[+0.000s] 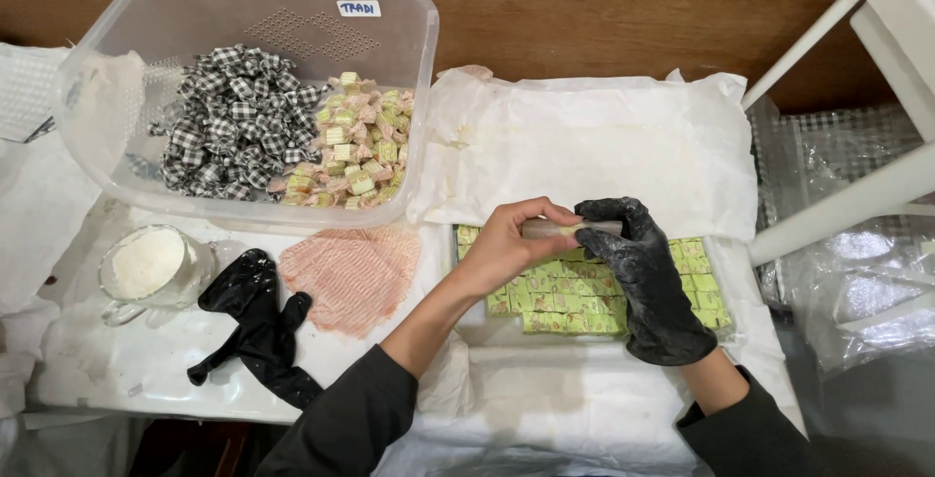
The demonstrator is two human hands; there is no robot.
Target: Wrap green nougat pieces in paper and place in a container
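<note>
My bare left hand (511,243) and my right hand (638,267), which wears a black glove, meet over a slab of pale green sweets cut into small squares (560,302). Together the fingers pinch a small green piece in a translucent wrapper (560,228), each hand holding one end. The slab lies in a tray lined with white paper (594,146).
A clear plastic tub (253,87) at the back left holds black-and-white checked wrapped sweets and pink-wrapped green ones. In front of it lie a stack of pink wrappers (351,277), a loose black glove (258,326) and a glass mug of white powder (146,267). White furniture bars (857,97) stand at the right.
</note>
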